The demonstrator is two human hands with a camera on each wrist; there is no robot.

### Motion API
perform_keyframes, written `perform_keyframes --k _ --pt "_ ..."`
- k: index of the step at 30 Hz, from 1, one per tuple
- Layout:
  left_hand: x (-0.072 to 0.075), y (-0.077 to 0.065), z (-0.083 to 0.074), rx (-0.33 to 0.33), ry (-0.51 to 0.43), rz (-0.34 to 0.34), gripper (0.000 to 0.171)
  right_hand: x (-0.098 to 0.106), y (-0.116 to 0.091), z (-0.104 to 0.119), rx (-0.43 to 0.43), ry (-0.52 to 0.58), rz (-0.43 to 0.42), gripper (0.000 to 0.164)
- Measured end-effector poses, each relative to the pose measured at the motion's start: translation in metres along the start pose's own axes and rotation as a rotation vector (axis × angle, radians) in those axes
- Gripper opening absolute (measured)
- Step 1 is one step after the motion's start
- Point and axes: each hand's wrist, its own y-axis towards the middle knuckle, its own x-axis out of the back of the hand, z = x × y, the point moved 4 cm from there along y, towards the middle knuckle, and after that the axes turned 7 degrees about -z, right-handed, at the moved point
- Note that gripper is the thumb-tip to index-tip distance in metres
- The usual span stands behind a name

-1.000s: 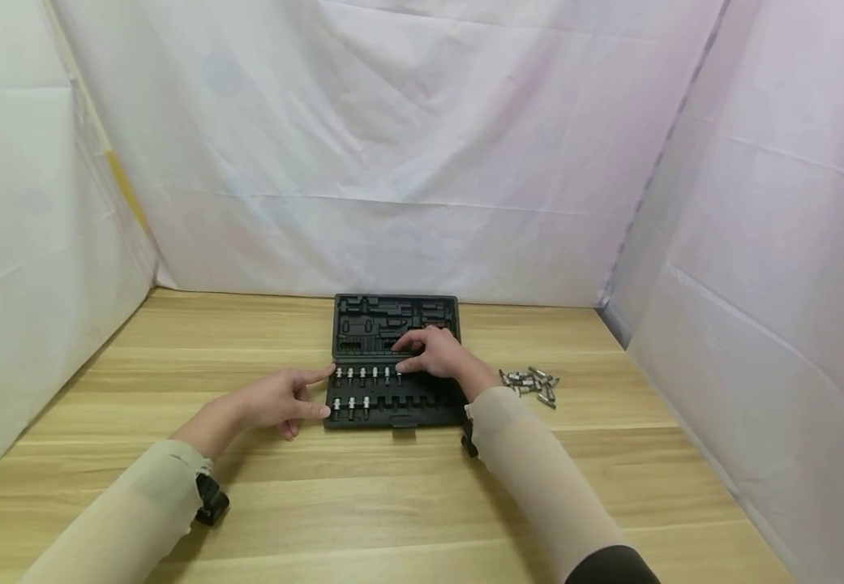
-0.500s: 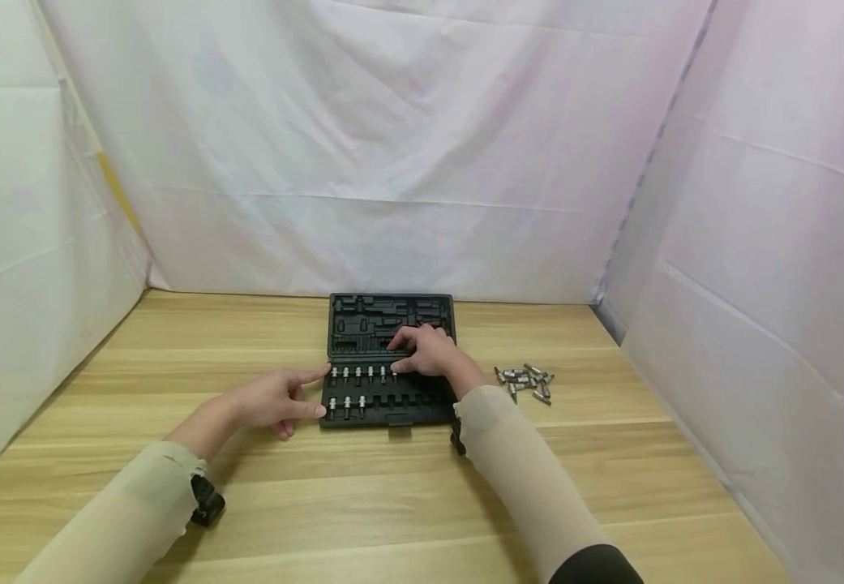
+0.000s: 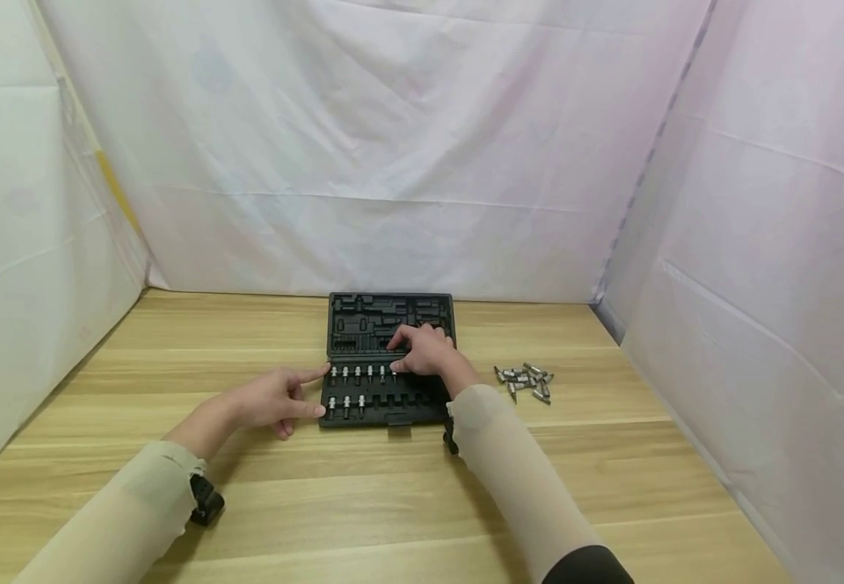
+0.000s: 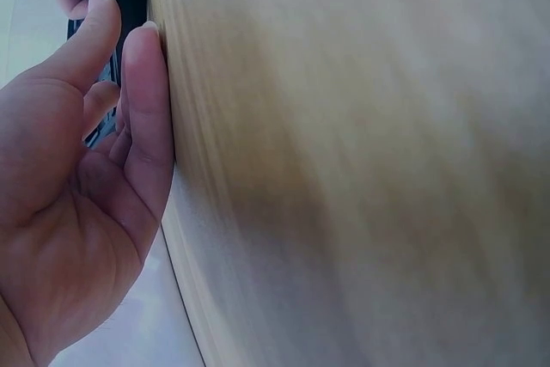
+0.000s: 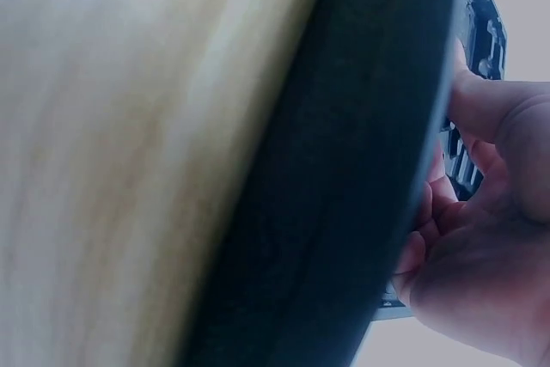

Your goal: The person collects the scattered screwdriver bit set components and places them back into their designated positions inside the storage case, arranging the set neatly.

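A black socket case [image 3: 425, 414] lies opened flat on the wooden table, with silver bit sockets [image 3: 345, 373] standing in two rows in its near half. My left hand [image 3: 268, 401] is at the case's left side, index finger and thumb stretched out to its edge; its palm fills the left of the left wrist view. Over the right part of the case is my right hand [image 3: 429, 353]. Its thumb presses on the bit socket [image 3: 395, 376] at the right end of the back row, while the index finger extends apart from it toward the lid. The right hand hides the slots beneath it.
A loose pile of bit sockets [image 3: 527, 381] lies on the table [image 3: 305, 503] to the right of the case. The case lid [image 3: 352, 304], moulded with shaped recesses, lies toward the back. White cloth [image 3: 363, 146] hangs behind and at both sides.
The head view has shifted slightly, moving the scene a little left. My right forearm has swung slightly left, while both hands keep their places on the case.
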Motion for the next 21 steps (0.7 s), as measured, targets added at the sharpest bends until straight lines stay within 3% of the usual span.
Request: perform_keyframes --k 21 --pt "0.0016 -0.0008 -0.0011 -0.002 0.010 0.003 0.092 -0.0008 0.0006 0.0069 -0.082 -0.040 0.008 0.031"
